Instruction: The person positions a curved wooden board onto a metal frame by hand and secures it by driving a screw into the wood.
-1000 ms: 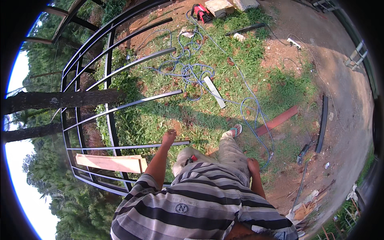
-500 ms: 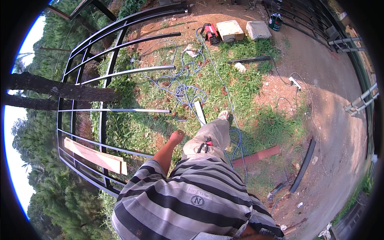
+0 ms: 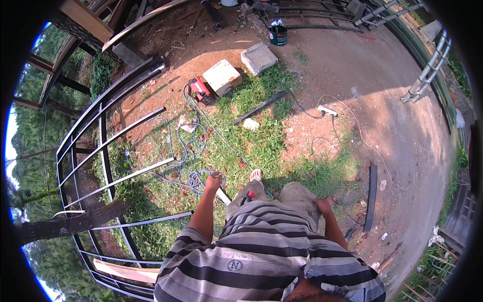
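My left hand [image 3: 214, 181] hangs in front of my left side, above the grass near the blue cable coil [image 3: 200, 180]. Its fingers look loosely curled, with nothing visible in them. Beside my right thigh is my right hand [image 3: 323, 204], its fingers partly hidden and too small to read. A small red and black item [image 3: 248, 197] shows at the waist of my beige trousers [image 3: 297, 194]. One foot in a sandal [image 3: 256, 175] is stepping forward on the grass. A pale strip [image 3: 223, 196] lies on the ground below my left hand.
A black metal frame [image 3: 105, 166] stands along the left, by a tree trunk [image 3: 65, 226]. Ahead are a red machine [image 3: 200, 90], two whitish blocks [image 3: 221, 75] and a dark bucket [image 3: 277, 35]. A dark bar [image 3: 261, 106], a power strip [image 3: 327, 110] and cables lie across the ground.
My view has turned to the right and moved forward, so the blocks and machine are nearer. My right hand has come into view. The left arm has swung forward, and my other leg now shows.
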`<move>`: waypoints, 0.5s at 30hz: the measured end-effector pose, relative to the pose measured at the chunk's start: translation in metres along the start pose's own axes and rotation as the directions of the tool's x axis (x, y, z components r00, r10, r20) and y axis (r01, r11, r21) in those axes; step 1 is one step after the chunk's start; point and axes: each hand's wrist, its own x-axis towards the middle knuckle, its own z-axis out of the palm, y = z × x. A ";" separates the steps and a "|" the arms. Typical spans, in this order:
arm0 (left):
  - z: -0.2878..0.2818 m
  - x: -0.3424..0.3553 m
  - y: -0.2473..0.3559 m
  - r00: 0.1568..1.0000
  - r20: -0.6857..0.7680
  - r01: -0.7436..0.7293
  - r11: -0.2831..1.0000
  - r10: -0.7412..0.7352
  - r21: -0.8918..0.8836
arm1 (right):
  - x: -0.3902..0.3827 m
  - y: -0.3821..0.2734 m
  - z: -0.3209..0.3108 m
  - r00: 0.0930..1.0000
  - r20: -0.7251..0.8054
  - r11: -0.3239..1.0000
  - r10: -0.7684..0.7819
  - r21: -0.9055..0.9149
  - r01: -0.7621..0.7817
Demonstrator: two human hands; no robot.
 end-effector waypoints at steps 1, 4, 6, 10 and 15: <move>0.031 0.008 0.066 0.989 0.090 -0.096 0.973 0.117 -0.209 | 0.007 -0.005 -0.031 0.992 -0.116 0.999 0.040 -0.009 -0.042; 0.027 0.061 0.203 0.970 0.062 -0.214 0.945 0.236 -0.248 | 0.015 -0.091 -0.038 0.987 -0.138 0.949 0.076 0.314 -0.029; 0.047 0.092 0.282 0.951 0.091 -0.264 0.927 0.297 -0.265 | 0.055 -0.094 -0.050 0.979 -0.179 0.872 0.095 0.490 0.005; 0.139 0.149 0.370 0.933 0.188 -0.242 0.924 0.305 -0.297 | 0.149 -0.049 -0.063 0.944 -0.207 0.755 0.255 0.653 -0.061; 0.224 0.234 0.388 0.950 0.294 -0.080 0.991 0.108 -0.107 | 0.256 0.003 -0.103 0.955 -0.094 0.753 -0.281 -0.638 0.159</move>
